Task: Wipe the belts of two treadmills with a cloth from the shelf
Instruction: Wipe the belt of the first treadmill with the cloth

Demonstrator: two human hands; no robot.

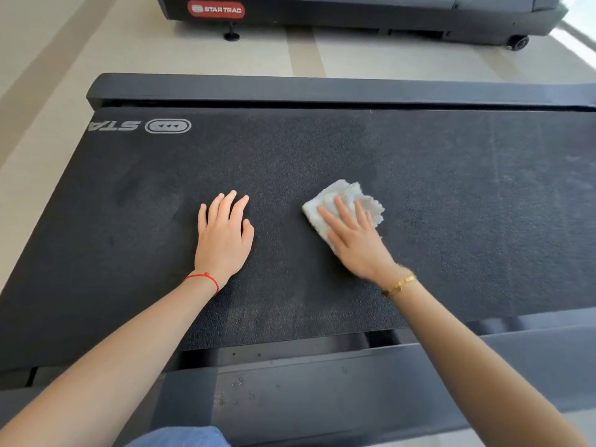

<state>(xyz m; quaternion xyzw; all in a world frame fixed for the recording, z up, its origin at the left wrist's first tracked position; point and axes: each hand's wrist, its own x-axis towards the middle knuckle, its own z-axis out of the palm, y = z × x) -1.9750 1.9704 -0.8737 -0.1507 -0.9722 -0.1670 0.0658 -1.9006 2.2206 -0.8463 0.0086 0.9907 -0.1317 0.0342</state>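
A black textured treadmill belt point(451, 204) stretches across the view, with a white logo at its left end. My right hand point(354, 240) presses flat with straight fingers on a folded white cloth point(346, 195) lying on the belt's middle. My left hand point(222, 233) rests flat on the bare belt, fingers straight, to the left of the cloth. A second treadmill point(354, 14) with a red brand label stands across the floor at the top.
The dark side rail point(322, 90) runs along the belt's far edge, and another rail point(322, 382) lies near me. A pale striped floor point(161, 53) separates the two machines. The second treadmill has a foot point(231, 35) and a wheel point(520, 42).
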